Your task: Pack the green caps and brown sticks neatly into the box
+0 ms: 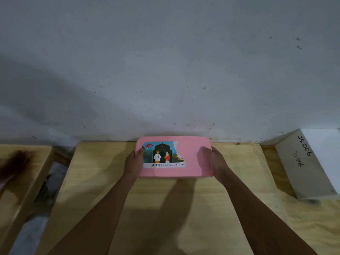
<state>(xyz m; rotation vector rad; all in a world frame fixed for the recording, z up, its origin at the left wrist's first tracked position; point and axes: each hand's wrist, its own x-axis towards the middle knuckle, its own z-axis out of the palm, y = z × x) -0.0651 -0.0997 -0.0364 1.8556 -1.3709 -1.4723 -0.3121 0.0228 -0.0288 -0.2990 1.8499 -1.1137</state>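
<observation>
A pink plastic box (191, 155) with its lid on lies at the far edge of the wooden table (165, 208), close to the wall. A colourful sticker covers the left part of the lid. My left hand (133, 162) grips the box's left end, thumb on the lid. My right hand (215, 161) grips its right end the same way. No green caps or brown sticks are in view; the closed lid hides what is inside.
A white board (303, 164) with handwritten marks leans at the right. A second wooden surface (22, 181) stands to the left across a gap. A grey, speckled wall (165, 70) rises directly behind the box.
</observation>
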